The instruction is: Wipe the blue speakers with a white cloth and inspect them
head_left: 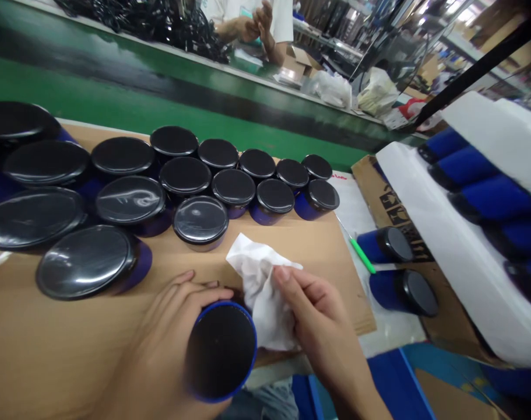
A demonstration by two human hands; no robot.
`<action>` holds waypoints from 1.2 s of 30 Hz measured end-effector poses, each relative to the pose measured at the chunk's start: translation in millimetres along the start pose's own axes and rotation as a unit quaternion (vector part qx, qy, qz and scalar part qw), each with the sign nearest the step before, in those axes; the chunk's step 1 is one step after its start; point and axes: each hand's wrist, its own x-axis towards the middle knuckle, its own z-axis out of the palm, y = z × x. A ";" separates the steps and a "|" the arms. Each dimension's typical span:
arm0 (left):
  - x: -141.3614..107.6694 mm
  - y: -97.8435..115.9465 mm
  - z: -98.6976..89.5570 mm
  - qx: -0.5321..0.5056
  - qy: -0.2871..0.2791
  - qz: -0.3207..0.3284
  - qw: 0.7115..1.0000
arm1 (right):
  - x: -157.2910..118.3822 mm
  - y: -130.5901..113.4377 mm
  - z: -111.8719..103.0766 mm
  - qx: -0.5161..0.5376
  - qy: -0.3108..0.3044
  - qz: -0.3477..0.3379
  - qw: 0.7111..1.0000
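My left hand [160, 344] is wrapped round a blue cylinder [222, 351] with a black end, which faces up toward the camera near the front edge of the cardboard. Just to its right, my right hand [317, 309] pinches a crumpled white cloth [265, 291] between thumb and fingers. The cloth hangs close beside the cylinder; whether they touch is unclear. Behind both hands, several blue cylinders with glossy black tops [201, 220] stand in rows on the cardboard sheet [335, 262].
A green-handled tool [362, 254] lies right of the cardboard, near two blue cylinders on their sides [385, 244]. A white foam tray [444, 245] at the right holds more cylinders. Across the green conveyor [129, 108], a person's hands [256, 26] are near black cables [160, 26].
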 end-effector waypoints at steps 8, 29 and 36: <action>3.6 12.7 4.9 -0.085 0.002 -0.113 0.990 | -11.6 -36.4 0.8 -0.215 -0.047 -0.069 0.973; 1.6 9.9 10.0 -0.088 -0.006 -0.133 0.987 | 5.1 -62.8 -6.1 -0.178 -0.153 0.106 0.966; 2.6 12.2 9.5 -0.085 -0.007 -0.132 0.988 | 0.6 -62.8 8.7 -0.370 -0.117 -0.006 0.922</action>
